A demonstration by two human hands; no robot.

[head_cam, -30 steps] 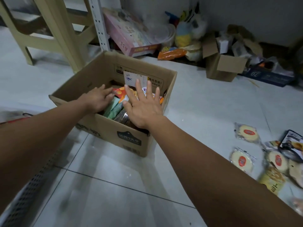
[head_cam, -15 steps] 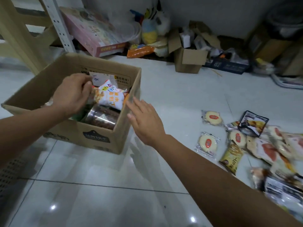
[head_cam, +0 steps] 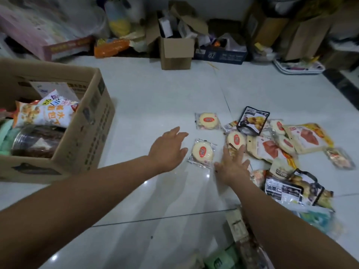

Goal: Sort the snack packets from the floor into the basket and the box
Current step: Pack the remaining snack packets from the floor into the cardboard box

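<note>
Step in hand: pickup, reaching for the next packets on the floor. Landmark is the nearest round cake packet (head_cam: 202,153).

- Nearer me than it, at the frame's bottom edge: a green packet (head_cam: 219,259), blurred.
- My right hand (head_cam: 232,167) is just right of it, fingers straight and spread, holding nothing. It lies over the edge of the pile; I can't tell if it touches.
- My left hand (head_cam: 167,150) is just left of it, open and empty, apparently not touching the wrapper.
- The pile of snack packets (head_cam: 272,146) spreads to its right.
- The second round cake packet (head_cam: 207,121) is just beyond it.
- The box (head_cam: 85,129) is well to its left, part filled.
- The basket is not in view.

Next move, my guess: close fingers on the cake packet's thin wrapper edge, lift, and pick a container.
</note>
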